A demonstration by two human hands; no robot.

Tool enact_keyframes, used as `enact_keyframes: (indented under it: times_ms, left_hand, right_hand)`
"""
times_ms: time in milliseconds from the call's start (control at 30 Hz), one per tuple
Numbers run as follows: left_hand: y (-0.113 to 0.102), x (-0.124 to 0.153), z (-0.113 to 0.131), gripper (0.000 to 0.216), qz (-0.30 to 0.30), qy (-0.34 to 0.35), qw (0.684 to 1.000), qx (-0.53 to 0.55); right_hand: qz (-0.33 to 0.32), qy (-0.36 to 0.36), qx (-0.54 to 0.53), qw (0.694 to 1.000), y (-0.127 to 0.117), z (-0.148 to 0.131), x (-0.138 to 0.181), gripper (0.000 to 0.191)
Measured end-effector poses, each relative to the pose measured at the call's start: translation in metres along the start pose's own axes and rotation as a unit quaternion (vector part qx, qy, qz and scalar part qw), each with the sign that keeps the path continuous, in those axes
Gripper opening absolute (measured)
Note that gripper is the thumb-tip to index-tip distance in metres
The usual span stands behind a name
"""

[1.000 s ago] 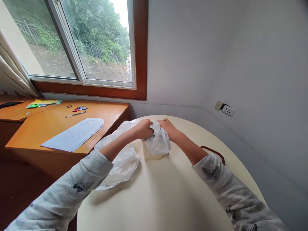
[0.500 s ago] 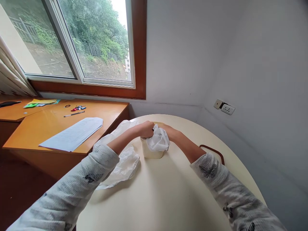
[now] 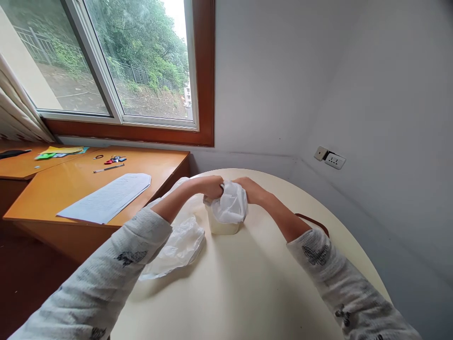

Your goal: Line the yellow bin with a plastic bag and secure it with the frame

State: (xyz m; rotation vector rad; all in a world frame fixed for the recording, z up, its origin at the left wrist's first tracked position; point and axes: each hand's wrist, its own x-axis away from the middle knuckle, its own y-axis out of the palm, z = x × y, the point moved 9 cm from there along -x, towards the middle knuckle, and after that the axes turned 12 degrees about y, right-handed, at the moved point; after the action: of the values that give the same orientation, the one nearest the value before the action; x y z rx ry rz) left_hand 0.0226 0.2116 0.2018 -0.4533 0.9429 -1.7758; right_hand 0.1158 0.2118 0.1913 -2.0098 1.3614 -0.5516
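Note:
A small cream-coloured bin [image 3: 224, 228] stands upright on the round table [image 3: 244, 288]. A white plastic bag [image 3: 231, 203] covers much of its top and hangs over the near side. My left hand [image 3: 213, 186] is closed on the bag at the bin's left rim. On the other side, my right hand [image 3: 249, 190] grips the bag at the right rim, its fingers partly hidden. More thin white plastic [image 3: 182, 243] lies spread on the table to the left of the bin, partly under my left forearm.
A brown-edged object [image 3: 313, 222] lies on the table behind my right forearm. The wooden desk [image 3: 152, 170] on the left bears printed papers [image 3: 106, 198], a pen [image 3: 109, 168] and keys [image 3: 115, 160]. Wall sockets [image 3: 335, 160] are at the right.
My hands have moved apart, the right one toward the right and the left one slightly left. The bag between them is spread wider over the bin's top.

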Motion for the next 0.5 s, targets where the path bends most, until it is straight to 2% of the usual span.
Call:
enact_keyframes:
  times_ms: [67, 167, 233, 333, 500]
  left_hand:
    - [-0.010, 0.006, 0.001, 0.017, -0.014, -0.007, 1.000, 0.014]
    - [-0.030, 0.011, -0.004, 0.010, 0.019, -0.006, 0.998, 0.053]
    - [-0.045, 0.012, -0.015, 0.012, 0.087, -0.014, 0.986, 0.143]
    - [-0.063, 0.014, -0.042, 0.016, 0.203, -0.033, 0.936, 0.287]
    - [-0.076, 0.024, -0.083, 0.014, 0.307, -0.085, 0.888, 0.330]
  right_hand:
    - [0.024, -0.002, -0.054, 0.998, -0.016, 0.009, 0.001, 0.012]
    - [0.077, 0.019, -0.152, 0.985, -0.042, 0.030, -0.001, 0.011]
    - [0.112, 0.042, -0.224, 0.967, -0.056, 0.049, -0.005, 0.012]
    - [0.151, 0.080, -0.326, 0.930, -0.071, 0.082, -0.011, 0.015]
    - [0.178, 0.143, -0.429, 0.874, -0.081, 0.134, -0.014, 0.017]
